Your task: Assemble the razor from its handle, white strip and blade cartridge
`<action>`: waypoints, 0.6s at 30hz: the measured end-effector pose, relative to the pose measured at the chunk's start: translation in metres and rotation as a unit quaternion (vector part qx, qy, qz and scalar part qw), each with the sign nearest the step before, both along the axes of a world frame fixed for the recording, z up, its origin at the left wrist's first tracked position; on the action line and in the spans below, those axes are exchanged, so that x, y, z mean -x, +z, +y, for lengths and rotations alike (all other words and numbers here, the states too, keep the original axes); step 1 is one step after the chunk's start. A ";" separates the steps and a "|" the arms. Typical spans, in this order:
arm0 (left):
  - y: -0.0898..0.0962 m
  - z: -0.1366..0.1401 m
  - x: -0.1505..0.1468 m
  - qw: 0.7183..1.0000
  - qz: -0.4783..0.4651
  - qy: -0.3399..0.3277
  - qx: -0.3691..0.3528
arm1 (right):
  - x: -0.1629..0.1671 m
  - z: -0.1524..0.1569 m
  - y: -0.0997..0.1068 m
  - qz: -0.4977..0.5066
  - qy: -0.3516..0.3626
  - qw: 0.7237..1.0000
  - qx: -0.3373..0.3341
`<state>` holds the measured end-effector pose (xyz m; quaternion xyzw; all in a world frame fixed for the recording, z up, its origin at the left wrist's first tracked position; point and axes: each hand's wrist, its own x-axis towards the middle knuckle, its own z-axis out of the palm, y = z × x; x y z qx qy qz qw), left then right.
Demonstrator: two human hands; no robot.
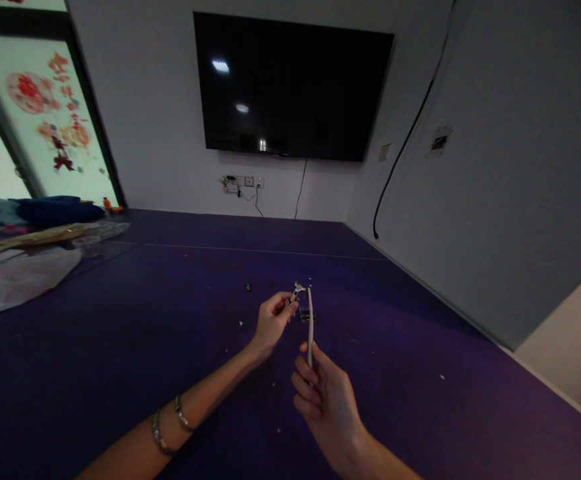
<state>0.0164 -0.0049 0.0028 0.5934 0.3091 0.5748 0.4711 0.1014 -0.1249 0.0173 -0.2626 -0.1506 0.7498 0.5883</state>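
Note:
My left hand (272, 321) pinches a small silver piece with a T-shaped head (298, 290) between thumb and fingers. Its exact kind is too small to make out. Closed around the lower end of a thin, slightly bent white stick (311, 320) is my right hand (328, 407). The stick points up and away, and its tip is just right of the silver head; whether they touch I cannot tell. Behind the stick, a small dark object (304, 314) lies on the purple surface (170, 360), partly hidden by it.
A small dark green piece (248, 287) and several white scraps lie about the surface. At the left are clear plastic sheeting (25, 280) and a dark blue cloth (60, 210). A black cable (410, 127) hangs down the right wall; a television (290, 87) hangs ahead.

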 end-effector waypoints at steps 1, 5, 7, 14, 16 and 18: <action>0.000 0.000 0.000 1.000 -0.001 -0.001 0.003 | 0.001 -0.002 -0.001 -0.003 0.002 1.000 0.003; 0.002 0.002 0.001 1.000 -0.011 -0.005 0.017 | -0.004 0.001 0.003 -0.012 -0.015 1.000 -0.023; 0.004 0.003 0.001 1.000 -0.009 -0.006 0.015 | -0.014 0.011 0.011 -0.025 -0.041 0.997 -0.062; 0.007 0.008 0.003 0.999 0.033 -0.010 0.005 | -0.064 0.057 0.040 -0.179 -0.178 0.937 -0.242; 0.006 0.009 0.004 0.999 0.042 -0.014 -0.002 | -0.082 0.069 0.041 -0.240 -0.175 0.916 -0.269; 0.006 0.009 0.004 0.999 0.051 -0.017 -0.006 | -0.100 0.080 0.040 -0.310 -0.156 0.896 -0.278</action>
